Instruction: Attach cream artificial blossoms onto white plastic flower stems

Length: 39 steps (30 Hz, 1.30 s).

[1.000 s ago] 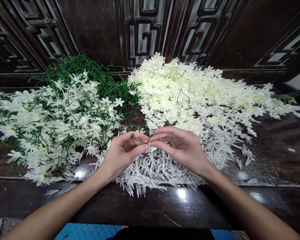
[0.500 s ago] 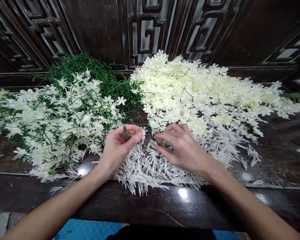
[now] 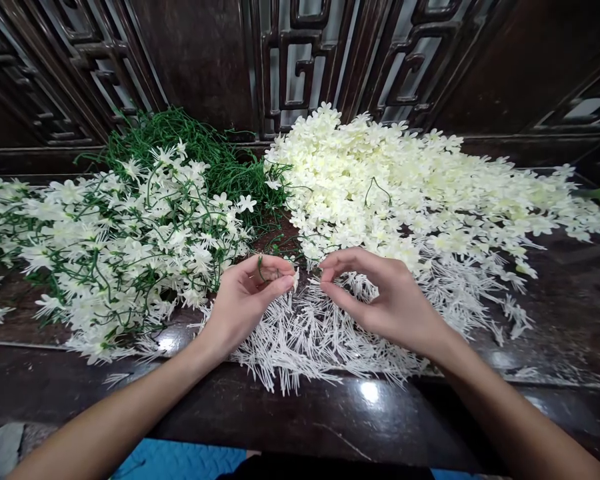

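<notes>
My left hand (image 3: 253, 293) pinches an artificial flower between thumb and forefinger. Its green stem curls back into the palm, and a small white part (image 3: 295, 280) pokes out past the fingertips. Facing it, a short gap away, my right hand (image 3: 375, 287) is closed in a pinch. A tiny dark speck shows at its fingertips, too small to name. Beneath both hands spreads a heap of loose white stamens (image 3: 310, 340). A pile of cream-white petals (image 3: 375, 173) rises just behind my right hand, while white flowers on green stems (image 3: 130, 247) lie to the left of my left hand.
Bare green stems (image 3: 180, 143) form a tangled mound at the back left. Everything lies on a dark, glossy wooden bench (image 3: 300, 427) against a carved lattice back (image 3: 305, 67). A blue mat (image 3: 180, 460) shows on the floor below the front edge.
My right hand's fingers have come together into a pinch, after being spread a little apart. My left hand keeps its hold on the flower. The whole view has shifted slightly.
</notes>
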{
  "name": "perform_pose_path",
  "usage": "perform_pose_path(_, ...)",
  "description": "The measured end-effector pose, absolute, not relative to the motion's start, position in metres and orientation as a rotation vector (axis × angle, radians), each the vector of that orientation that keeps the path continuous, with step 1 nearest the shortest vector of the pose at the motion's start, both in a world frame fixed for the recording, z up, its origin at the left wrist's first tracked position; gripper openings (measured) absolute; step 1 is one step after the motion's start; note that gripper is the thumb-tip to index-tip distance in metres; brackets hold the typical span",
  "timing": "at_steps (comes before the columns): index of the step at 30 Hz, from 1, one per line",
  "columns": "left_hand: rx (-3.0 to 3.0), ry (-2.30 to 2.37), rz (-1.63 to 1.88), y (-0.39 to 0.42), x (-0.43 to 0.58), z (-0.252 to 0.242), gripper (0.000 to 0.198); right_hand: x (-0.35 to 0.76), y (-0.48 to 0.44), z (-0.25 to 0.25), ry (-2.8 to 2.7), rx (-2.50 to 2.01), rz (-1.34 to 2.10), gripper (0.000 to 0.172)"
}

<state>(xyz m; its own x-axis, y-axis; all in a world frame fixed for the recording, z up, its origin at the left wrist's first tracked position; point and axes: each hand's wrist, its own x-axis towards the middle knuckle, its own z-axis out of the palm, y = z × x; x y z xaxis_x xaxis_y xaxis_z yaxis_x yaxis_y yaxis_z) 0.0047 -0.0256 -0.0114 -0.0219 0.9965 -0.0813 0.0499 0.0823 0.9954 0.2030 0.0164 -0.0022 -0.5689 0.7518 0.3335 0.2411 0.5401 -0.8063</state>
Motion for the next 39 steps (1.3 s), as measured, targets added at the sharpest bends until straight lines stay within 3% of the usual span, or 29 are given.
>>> perform_pose_path(18,1.263,1.152,1.054,-0.027,0.007,-0.010,0.006,0.196,0.009,-0.002,-1.968,-0.726,1.143,0.010)
perform_pose_path(31,1.247,1.180,1.148,-0.026,0.007,-0.011,0.006,0.194,0.008,-0.009,-1.882,-0.801,1.154,0.010)
perform_pose_path(36,1.228,1.180,1.168,-0.026,0.007,-0.010,0.007,0.194,0.009,-0.010,-1.942,-0.975,1.296,0.046)
perform_pose_path(39,1.219,1.157,1.184,-0.026,0.008,-0.011,0.006,0.192,0.008,-0.012,-1.937,-0.916,1.329,0.026)
